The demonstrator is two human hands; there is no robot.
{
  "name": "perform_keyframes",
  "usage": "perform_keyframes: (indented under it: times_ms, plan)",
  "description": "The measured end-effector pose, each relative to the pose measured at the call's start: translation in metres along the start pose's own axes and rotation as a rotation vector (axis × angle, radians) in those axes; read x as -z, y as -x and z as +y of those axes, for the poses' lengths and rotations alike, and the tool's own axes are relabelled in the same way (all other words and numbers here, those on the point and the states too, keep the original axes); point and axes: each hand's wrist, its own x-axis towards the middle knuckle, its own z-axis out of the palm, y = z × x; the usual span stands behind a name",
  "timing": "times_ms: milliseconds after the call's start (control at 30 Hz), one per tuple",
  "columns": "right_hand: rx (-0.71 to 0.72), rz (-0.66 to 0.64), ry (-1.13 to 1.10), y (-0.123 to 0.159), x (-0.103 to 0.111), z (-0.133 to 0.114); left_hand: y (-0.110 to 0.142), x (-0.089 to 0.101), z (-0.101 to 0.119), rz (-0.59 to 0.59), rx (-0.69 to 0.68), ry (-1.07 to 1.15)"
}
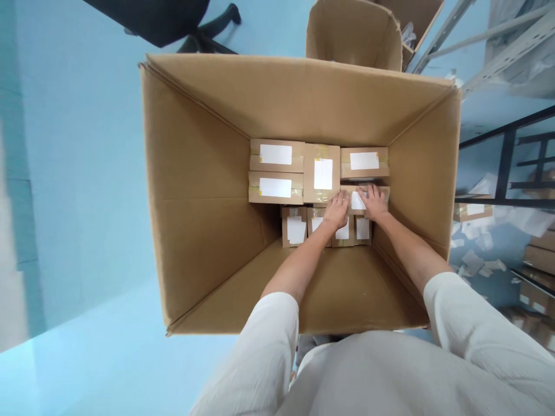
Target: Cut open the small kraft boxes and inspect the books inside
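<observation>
Neither hand's grip looks clenched: the left hand (336,211) lies at the near-left end of the small labelled parcel (356,203), the right hand (374,203) across its top, fingers apart (whether a fingertip hooks an edge, I cannot tell). The parcel sits deep in the large shipping carton (195,173), near its right wall. Even pressure from both palms should keep it level over the lower parcels (296,231).

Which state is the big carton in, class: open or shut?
Open. Seen from above, the big carton shows its inside, with small labelled boxes there, and the left hand and right hand reach in.
</observation>
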Motion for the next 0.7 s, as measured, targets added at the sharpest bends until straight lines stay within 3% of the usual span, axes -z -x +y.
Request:
perform_keyframes:
  times_ms: [200,367,533,700]
  plan:
    - [0.02,-0.026,0.073,0.045,0.013,-0.015,0.027,-0.003,0.015,-0.038,0.017,-0.049]
    - [-0.009,-0.053,0.083,0.084,0.036,-0.035,0.065,0.008,0.031,-0.014,-0.017,-0.074]
    - [-0.038,-0.081,0.154,0.132,0.068,-0.067,0.102,0.036,0.049,-0.054,-0.075,-0.125]
    - [-0.033,-0.03,0.209,0.19,0.11,-0.109,0.15,0.079,0.07,-0.053,-0.158,-0.256]
